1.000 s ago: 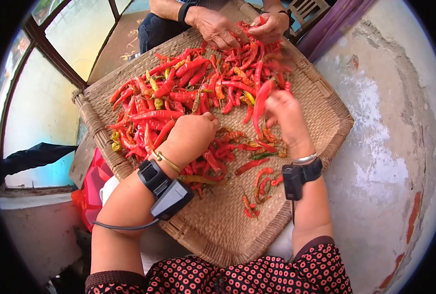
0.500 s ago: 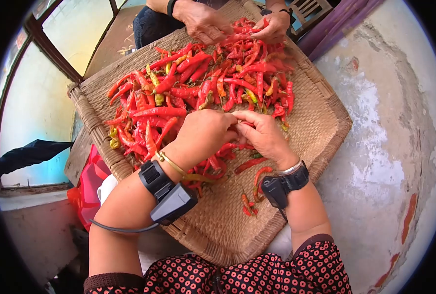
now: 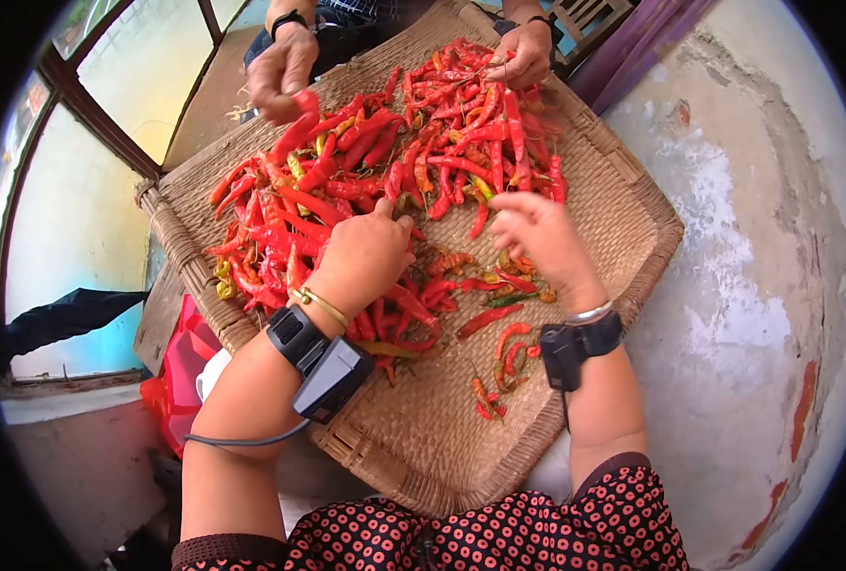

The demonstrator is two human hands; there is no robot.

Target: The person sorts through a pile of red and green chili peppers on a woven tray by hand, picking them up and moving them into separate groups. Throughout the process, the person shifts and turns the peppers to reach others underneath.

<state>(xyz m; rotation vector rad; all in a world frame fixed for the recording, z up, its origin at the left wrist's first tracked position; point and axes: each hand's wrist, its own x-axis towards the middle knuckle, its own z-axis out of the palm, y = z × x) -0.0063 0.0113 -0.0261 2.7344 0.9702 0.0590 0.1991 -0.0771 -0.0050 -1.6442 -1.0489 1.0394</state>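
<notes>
My left hand (image 3: 361, 257) rests over the near side of a heap of red chilli peppers (image 3: 295, 214). Its fingers are curled down among them, and whatever they hold is hidden. To the right, my right hand (image 3: 545, 246) hovers above the tray, slightly blurred, with fingers loosely bent and apart and nothing visible between them. Below it lie several loose chillies, among them a green chilli (image 3: 488, 322) and small orange-red ones (image 3: 511, 335). Everything sits in a shallow woven tray (image 3: 432, 433).
Across the tray a person's hand (image 3: 285, 71) has a red chilli at its fingers; their other hand (image 3: 523, 52) is at the far edge of the heap. A rough wall (image 3: 727, 238) stands right, a pink-red bag (image 3: 190, 352) left. Both my wrists carry strapped devices.
My hands, previously together over the heap, have separated: left moved left and down, right moved right. The other person's one hand swung left with a chilli.
</notes>
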